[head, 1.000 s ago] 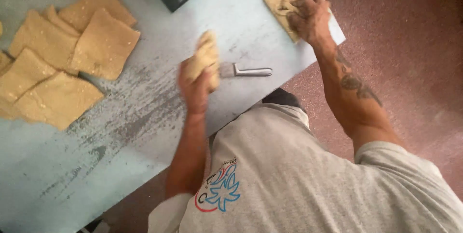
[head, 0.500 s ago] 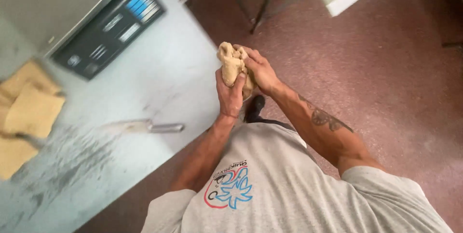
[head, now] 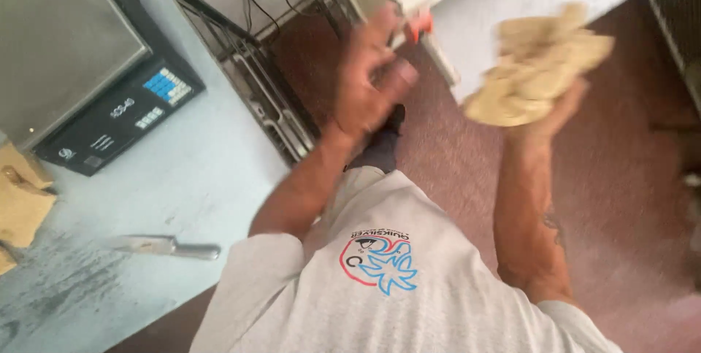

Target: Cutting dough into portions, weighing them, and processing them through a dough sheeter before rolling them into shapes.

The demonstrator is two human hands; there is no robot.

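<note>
Right hand (head: 549, 116): raised at about 2 o'clock in the view, palm up, fingers cupped under a crumpled lump of pale tan dough (head: 538, 63). The lump rests on the hand, over the reddish-brown floor (head: 621, 200), well clear of the table. Motion blur softens its edges.

Left hand (head: 369, 79): raised at about 12 o'clock, fingers loosely spread, nothing in it. Blurred; apart from the dough lump, with a clear gap between them.

Below both forearms, at 6 o'clock: the person's light grey T-shirt (head: 380, 280) with a coloured emblem on the chest.

At 9 o'clock: pale blue worktable (head: 197, 178), dusted grey toward its near end. On it, at 8 o'clock, a metal-handled knife (head: 164, 247) lies flat, well apart from both hands. At the far left edge, flat tan dough pieces (head: 22, 203), partly cut off by the frame.

At 10 o'clock: a black digital scale with steel platform (head: 95, 90) on the table.

At 11–12 o'clock, behind the left hand: a dark metal frame (head: 252, 83) with cables above it, partly hidden by the hand.
</note>
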